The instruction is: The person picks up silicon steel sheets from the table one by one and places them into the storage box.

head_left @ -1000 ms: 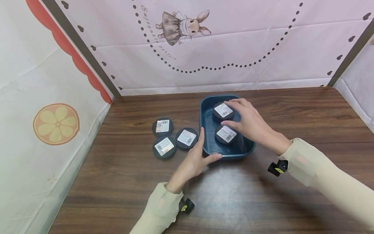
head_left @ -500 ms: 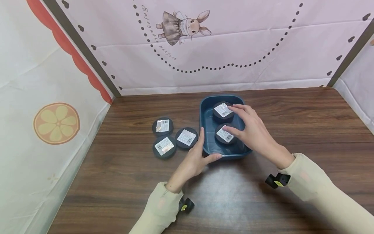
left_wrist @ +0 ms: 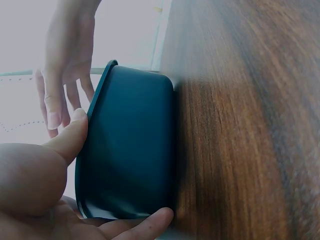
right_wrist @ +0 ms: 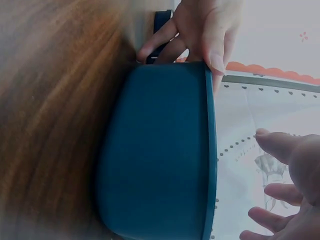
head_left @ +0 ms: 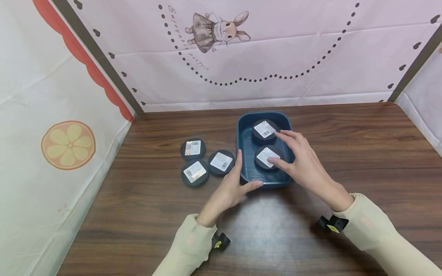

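Note:
My left hand (head_left: 226,188) rests on the near-left corner of a dark blue plastic box (head_left: 243,140). Its thumb touches the near rim, and the straight fingers lie along the left wall. Inside the box are two black round discs with white barcode labels: a far disc (head_left: 264,129) and a near disc (head_left: 267,157). The far one looks taller; whether it is stacked cannot be told. Over the box's right side hovers my right hand (head_left: 304,163), fingers spread and holding nothing. In the right wrist view, its fingers (right_wrist: 282,192) are apart from the rim.
Left of the box, three similar discs lie close together on the wooden table (head_left: 145,207): a back disc (head_left: 192,148), a front disc (head_left: 195,173) and a right disc (head_left: 221,163) beside my left fingers. A printed cloth (head_left: 276,46) stands behind the table.
My right hand has drawn back towards me and to the right, away from the far disc. The left hand, the box and the discs keep their places.

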Motion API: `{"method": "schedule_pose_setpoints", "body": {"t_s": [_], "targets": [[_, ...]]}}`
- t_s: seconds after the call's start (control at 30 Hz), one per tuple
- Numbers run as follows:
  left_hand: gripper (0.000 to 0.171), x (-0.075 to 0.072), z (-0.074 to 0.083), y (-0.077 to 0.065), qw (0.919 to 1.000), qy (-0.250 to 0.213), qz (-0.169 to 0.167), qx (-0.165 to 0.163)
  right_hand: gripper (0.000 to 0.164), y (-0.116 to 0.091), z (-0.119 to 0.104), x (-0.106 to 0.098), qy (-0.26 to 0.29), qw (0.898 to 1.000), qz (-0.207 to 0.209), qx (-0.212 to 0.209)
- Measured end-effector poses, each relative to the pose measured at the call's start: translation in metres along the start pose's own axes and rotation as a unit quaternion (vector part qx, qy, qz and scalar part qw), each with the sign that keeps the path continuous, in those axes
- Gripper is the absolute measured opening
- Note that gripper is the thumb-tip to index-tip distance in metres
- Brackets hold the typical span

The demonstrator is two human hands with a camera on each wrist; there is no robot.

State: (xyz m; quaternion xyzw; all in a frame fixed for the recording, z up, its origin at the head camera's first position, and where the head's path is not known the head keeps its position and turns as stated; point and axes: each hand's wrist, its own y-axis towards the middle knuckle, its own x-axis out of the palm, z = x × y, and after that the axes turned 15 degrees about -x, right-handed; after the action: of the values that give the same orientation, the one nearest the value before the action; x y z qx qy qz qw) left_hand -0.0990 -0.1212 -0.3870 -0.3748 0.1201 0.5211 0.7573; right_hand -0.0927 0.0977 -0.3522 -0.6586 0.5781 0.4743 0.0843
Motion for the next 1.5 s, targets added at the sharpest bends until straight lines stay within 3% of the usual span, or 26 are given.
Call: {"method": "schedule_pose_setpoints", "body": {"t_s": [0.6, 0.93, 1.17, 1.5], "targets": [[0.108, 0.002, 0.001, -0.002, 1.0, -0.002, 0.001, 0.008, 0.084, -0.029, 0.005, 0.01, 0.009, 0.998, 0.02, 0.058], [0.109, 0.002, -0.002, -0.001, 1.0, -0.004, 0.004, 0.006, 0.1, -0.033, 0.01, 0.012, 0.023, 0.995, 0.039, 0.087], [0.11, 0.003, -0.003, -0.001, 1.0, -0.002, 0.005, 0.005, 0.106, -0.035, 0.017, 0.011, 0.048, 0.991, 0.016, 0.125], [0.109, 0.001, -0.002, 0.0, 1.0, -0.003, 0.004, 0.008, 0.111, -0.031, 0.026, 0.011, 0.101, 0.977, -0.05, 0.179]]}}
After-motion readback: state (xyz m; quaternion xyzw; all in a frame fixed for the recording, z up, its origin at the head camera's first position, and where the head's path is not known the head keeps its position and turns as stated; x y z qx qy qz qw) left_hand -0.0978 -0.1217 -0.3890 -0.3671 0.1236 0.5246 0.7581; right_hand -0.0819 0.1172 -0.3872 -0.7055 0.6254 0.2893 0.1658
